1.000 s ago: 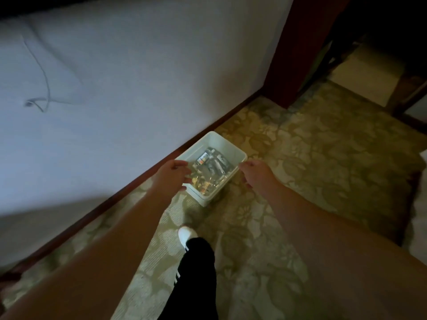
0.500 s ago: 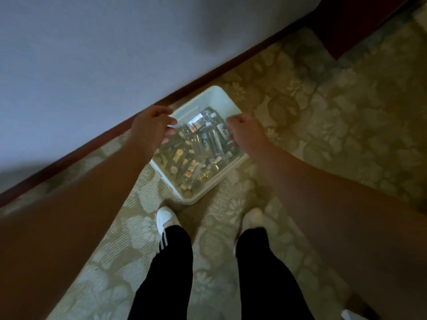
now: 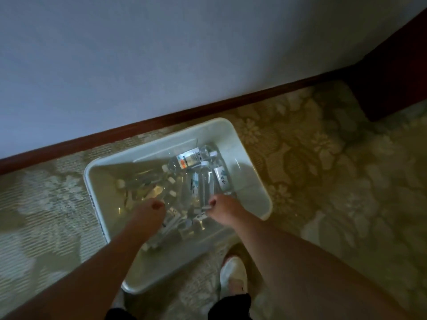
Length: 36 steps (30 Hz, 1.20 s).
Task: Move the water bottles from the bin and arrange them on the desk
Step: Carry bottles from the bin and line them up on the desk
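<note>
A white plastic bin [image 3: 252, 181] sits on the carpet by the wall, holding several clear water bottles lying on their sides. One bottle with a white and orange label [image 3: 189, 159] lies at the far end. Both my hands are down inside the bin. My left hand [image 3: 149, 211] has its fingers curled onto a bottle in the middle of the pile. My right hand [image 3: 223, 210] grips the capped end of a clear bottle [image 3: 204, 187] that points away from me. The desk is out of view.
A dark wooden baseboard [image 3: 208, 109] runs under the pale wall just behind the bin. Dark wooden furniture [image 3: 392, 84] stands at the upper right. Patterned carpet [image 3: 335, 172] surrounds the bin. My white shoe [image 3: 233, 273] is at the bin's near corner.
I have bent closer over the bin. Both hands went from the bin's rim down into it and curled onto bottles.
</note>
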{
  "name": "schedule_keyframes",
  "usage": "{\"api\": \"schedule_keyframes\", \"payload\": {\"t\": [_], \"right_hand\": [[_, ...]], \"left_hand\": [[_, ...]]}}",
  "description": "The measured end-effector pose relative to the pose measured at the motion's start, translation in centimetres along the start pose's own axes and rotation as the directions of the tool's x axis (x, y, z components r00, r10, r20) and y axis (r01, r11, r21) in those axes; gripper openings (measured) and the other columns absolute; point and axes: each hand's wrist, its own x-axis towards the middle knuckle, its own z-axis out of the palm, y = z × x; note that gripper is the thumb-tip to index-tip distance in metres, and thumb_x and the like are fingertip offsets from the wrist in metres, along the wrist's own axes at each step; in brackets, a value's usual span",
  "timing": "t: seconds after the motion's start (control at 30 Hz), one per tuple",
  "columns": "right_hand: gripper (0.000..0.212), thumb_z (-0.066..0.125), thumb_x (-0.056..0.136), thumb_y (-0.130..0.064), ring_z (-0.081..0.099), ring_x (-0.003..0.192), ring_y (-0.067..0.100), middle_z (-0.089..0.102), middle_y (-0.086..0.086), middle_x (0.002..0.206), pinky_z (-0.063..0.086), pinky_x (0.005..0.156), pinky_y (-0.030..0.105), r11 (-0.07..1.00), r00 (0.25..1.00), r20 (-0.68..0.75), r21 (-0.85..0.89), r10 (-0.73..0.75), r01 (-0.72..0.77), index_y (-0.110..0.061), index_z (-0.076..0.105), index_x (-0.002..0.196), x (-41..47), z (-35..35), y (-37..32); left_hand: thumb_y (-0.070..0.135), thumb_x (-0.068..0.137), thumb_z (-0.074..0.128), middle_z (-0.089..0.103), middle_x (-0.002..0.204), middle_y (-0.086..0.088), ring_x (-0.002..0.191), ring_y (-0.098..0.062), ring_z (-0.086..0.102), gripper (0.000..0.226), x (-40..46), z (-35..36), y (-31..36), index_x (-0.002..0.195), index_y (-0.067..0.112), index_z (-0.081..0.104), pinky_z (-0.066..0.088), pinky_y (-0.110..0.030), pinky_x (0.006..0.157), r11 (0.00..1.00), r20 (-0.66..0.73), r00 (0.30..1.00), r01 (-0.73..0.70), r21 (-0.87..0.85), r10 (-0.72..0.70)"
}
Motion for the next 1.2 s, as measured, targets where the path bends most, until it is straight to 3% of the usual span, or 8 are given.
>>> {"api": "schedule_keyframes", "payload": {"t": [0.2, 0.33, 0.47, 0.57, 0.73, 0.87, 1.0, 1.2], "right_hand": [[0.05, 0.064, 0.094, -0.028, 0.055, 0.127, 0.031, 0.057, 0.011, 0.142, 0.047, 0.105, 0.044, 0.971, 0.988, 0.138, -0.218, -0.066, 0.096, -0.021, 0.052, 0.142, 7.4, 6.5, 1.1], [0.049, 0.055, 0.097, -0.03, 0.035, 0.139, 0.033, 0.051, 0.012, 0.144, 0.036, 0.109, 0.05, 0.817, 0.979, 0.134, -0.541, -0.154, 0.202, -0.022, 0.046, 0.144, 9.3, 8.9, 2.0], [0.047, 0.055, 0.097, -0.027, 0.033, 0.141, 0.035, 0.049, 0.013, 0.146, 0.022, 0.116, 0.05, 0.605, 0.974, 0.165, -0.763, -0.155, 0.225, -0.013, 0.051, 0.142, 10.0, 10.4, 1.4], [0.053, 0.068, 0.087, -0.029, 0.037, 0.137, 0.036, 0.049, 0.016, 0.142, 0.024, 0.115, 0.053, 0.612, 0.972, 0.119, -0.759, -0.204, 0.221, -0.013, 0.055, 0.136, 9.7, 9.6, 1.1], [0.083, 0.083, 0.074, -0.041, 0.062, 0.112, 0.03, 0.063, 0.009, 0.126, 0.047, 0.098, 0.045, 0.884, 0.991, -0.048, -0.46, -0.123, 0.087, -0.017, 0.039, 0.14, 5.3, 5.4, 1.6], [0.077, 0.083, 0.072, -0.05, 0.064, 0.08, 0.016, 0.062, -0.005, 0.104, 0.05, 0.055, 0.027, 0.997, 0.997, -0.048, -0.054, -0.065, 0.062, -0.022, 0.037, 0.127, 1.0, -1.1, -0.9], [0.084, 0.067, 0.069, -0.074, 0.068, 0.084, 0.024, 0.066, 0.005, 0.106, 0.058, 0.065, 0.037, 0.918, 1.0, 0.009, 0.397, 0.01, -0.013, -0.02, 0.044, 0.129, -4.6, -7.2, -6.6], [0.032, 0.057, 0.092, -0.043, 0.063, 0.061, 0.023, 0.072, 0.007, 0.076, 0.048, 0.062, 0.031, 0.721, 0.968, 0.161, 0.692, -0.193, 0.029, -0.014, 0.071, 0.093, -17.3, -15.6, -17.9]], "left_hand": [[0.014, 0.087, 0.07, 0.066, 0.111, -0.013, 0.094, -0.03, 0.063, 0.028, 5.5, 6.6, -7.4, 0.113, 0.012, 0.061, 0.05, -0.034, 0.078, 0.982, 0.078, 0.995, 0.047, 0.185, -0.063], [0.032, 0.092, 0.064, 0.054, 0.131, -0.013, 0.108, -0.031, 0.057, 0.059, 6.8, 9.2, -11.7, 0.141, 0.022, 0.032, 0.047, -0.04, 0.092, 0.954, 0.019, 0.99, 0.129, 0.272, -0.14], [0.033, 0.086, 0.07, 0.057, 0.129, -0.011, 0.114, -0.032, 0.06, 0.054, 7.4, 9.5, -12.6, 0.132, 0.019, 0.045, 0.05, -0.039, 0.093, 0.916, -0.002, 0.987, 0.151, 0.371, -0.162], [0.049, 0.073, 0.077, 0.066, 0.117, 0.001, 0.101, -0.023, 0.066, 0.059, 6.5, 8.6, -12.1, 0.124, 0.029, 0.053, 0.054, -0.036, 0.084, 0.953, 0.02, 0.99, 0.127, 0.275, -0.138], [0.023, 0.068, 0.091, 0.068, 0.102, 0.0, 0.083, -0.02, 0.067, 0.066, 2.2, 4.1, -8.8, 0.127, 0.026, 0.059, 0.058, -0.031, 0.066, 0.96, -0.123, 0.979, 0.131, -0.247, -0.165], [0.012, 0.074, 0.086, 0.067, 0.094, 0.003, 0.069, -0.021, 0.071, 0.063, -2.8, 0.3, -4.9, 0.127, 0.03, 0.058, 0.06, -0.032, 0.055, 0.899, -0.139, 0.983, 0.05, -0.435, -0.122], [0.024, 0.081, 0.081, 0.068, 0.104, -0.002, 0.063, -0.017, 0.064, 0.048, -9.3, -5.2, -0.5, 0.122, 0.033, 0.058, 0.052, -0.03, 0.052, 0.86, -0.246, 0.968, -0.085, -0.502, -0.048], [0.016, 0.087, 0.073, 0.064, 0.113, -0.004, 0.071, -0.018, 0.07, 0.046, -24.8, -16.3, 4.9, 0.128, 0.032, 0.058, 0.058, -0.031, 0.063, 0.705, -0.412, 0.909, -0.335, -0.625, 0.066]]}}
